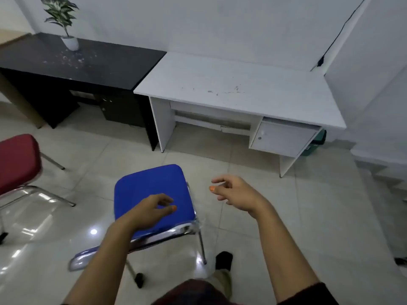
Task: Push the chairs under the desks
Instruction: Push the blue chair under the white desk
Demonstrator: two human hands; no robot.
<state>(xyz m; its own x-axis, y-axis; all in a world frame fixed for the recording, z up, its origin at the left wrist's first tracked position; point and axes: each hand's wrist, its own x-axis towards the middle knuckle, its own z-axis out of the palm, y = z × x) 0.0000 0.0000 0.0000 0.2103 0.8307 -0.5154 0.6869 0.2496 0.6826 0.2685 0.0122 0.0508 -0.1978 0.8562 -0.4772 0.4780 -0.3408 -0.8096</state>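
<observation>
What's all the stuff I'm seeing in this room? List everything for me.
blue chair: 1, blue seat with chrome frame, on the floor in front of the white desk, not yet under it
red chair: 1, red seat with chrome legs, at the left edge
white desk: 1, white, against the wall on the right
black desk: 1, black, left of the white desk, touching it
plant: 1, green leaves in a white pot, on the black desk
cable: 1, black, running down the wall
left hand: 1, over the blue seat, fingers loose
right hand: 1, in the air right of the blue chair, holding nothing
</observation>
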